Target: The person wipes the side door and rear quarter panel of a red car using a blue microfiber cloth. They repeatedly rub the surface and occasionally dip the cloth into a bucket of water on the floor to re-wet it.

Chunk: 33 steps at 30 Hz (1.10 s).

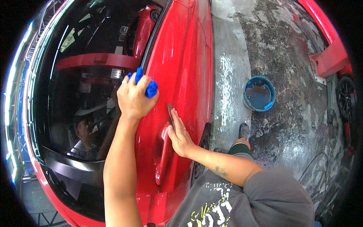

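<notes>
My left hand (137, 96) is closed around a crumpled bright blue cloth (151, 89). It is over the lower edge of a dark side window (87, 90) on a red car (166, 72). Lower and to the right, my right hand (179, 132) pinches a thin dark flat piece (170, 113), seen nearly edge-on. Its kind I cannot make out. That hand is beside the red door handle (163, 155), close to the door panel. Whether the flat piece touches the paint I cannot tell.
A blue-rimmed bucket (259, 94) of dark liquid stands on the stained wet floor (291, 125), right of the car. At the far right are a red lift post arm (332, 58) and another car's wheel (345, 97). A thin cable (315, 170) lies at the lower right.
</notes>
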Tool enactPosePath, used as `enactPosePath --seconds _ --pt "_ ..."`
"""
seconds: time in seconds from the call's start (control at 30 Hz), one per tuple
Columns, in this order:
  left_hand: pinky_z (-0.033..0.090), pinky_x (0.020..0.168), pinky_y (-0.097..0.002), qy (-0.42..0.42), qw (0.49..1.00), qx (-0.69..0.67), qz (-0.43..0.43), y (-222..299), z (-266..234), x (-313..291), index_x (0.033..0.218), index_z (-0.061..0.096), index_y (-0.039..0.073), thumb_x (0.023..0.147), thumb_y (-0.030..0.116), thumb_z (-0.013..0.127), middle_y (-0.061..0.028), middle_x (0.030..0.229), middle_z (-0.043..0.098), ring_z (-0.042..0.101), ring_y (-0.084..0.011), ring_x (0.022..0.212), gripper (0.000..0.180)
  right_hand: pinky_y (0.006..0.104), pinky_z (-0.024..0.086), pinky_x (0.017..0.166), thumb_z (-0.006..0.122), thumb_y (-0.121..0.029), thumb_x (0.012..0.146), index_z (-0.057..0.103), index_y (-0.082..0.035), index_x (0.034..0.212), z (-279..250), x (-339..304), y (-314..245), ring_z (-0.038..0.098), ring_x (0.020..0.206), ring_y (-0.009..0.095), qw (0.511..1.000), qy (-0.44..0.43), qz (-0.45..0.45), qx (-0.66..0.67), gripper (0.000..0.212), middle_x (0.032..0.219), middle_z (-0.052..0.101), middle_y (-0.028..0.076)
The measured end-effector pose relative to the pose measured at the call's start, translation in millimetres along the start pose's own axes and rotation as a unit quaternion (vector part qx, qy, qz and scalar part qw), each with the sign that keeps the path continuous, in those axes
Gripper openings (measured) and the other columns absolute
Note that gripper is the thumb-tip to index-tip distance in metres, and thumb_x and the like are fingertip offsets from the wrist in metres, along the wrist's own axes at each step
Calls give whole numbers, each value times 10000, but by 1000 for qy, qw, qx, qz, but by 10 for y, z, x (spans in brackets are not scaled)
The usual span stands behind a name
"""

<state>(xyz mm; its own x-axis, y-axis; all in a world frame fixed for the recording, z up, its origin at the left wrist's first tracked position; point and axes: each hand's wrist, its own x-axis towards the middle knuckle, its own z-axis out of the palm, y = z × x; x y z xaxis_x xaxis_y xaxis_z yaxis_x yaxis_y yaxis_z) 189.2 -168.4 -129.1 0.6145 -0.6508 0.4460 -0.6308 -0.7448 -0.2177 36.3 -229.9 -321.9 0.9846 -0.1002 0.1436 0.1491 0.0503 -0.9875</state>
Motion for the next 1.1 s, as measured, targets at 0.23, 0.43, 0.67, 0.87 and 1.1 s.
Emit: enactPosePath --seconds 0.23,0.43,0.67,0.87,1.1 --pt "571 884 -551 -51 999 0 -14 0 185 273 915 675 141 674 214 867 -137 935 700 689 -430 884 316 508 207 1322 361 -432 1169 219 25 1684 -594 1684 383 262 1616 424 991 72 1 109 703 1728 267 305" --pt "575 818 -528 -59 997 23 -44 -222 829 1080 919 690 132 659 210 862 -159 908 709 695 -425 897 321 548 87 1343 387 -341 1161 6 17 1710 -459 881 321 125 1658 419 999 -47 16 22 758 1774 118 293" --pt "571 802 -524 -50 998 18 -17 -510 1838 2161 868 663 122 663 235 863 -162 871 699 691 -426 862 307 525 139 1344 309 -525 1160 203 -44 1708 -1448 3881 1258 225 1626 436 993 85 39 75 737 1759 249 238" --pt "570 734 -509 46 998 33 -26 -676 2346 2437 900 695 150 639 230 874 -125 867 693 674 -408 824 326 599 67 1331 383 -332 1157 76 -39 1727 -1236 2676 1072 102 1669 386 999 -38 2 4 711 1798 128 215" --pt "539 686 -485 43 998 4 -42 -665 2451 2491 883 690 169 613 216 882 -81 851 662 636 -380 777 334 487 140 1344 358 -445 1163 265 -7 1686 -1953 5126 1673 233 1640 364 987 63 13 146 689 1747 292 236"
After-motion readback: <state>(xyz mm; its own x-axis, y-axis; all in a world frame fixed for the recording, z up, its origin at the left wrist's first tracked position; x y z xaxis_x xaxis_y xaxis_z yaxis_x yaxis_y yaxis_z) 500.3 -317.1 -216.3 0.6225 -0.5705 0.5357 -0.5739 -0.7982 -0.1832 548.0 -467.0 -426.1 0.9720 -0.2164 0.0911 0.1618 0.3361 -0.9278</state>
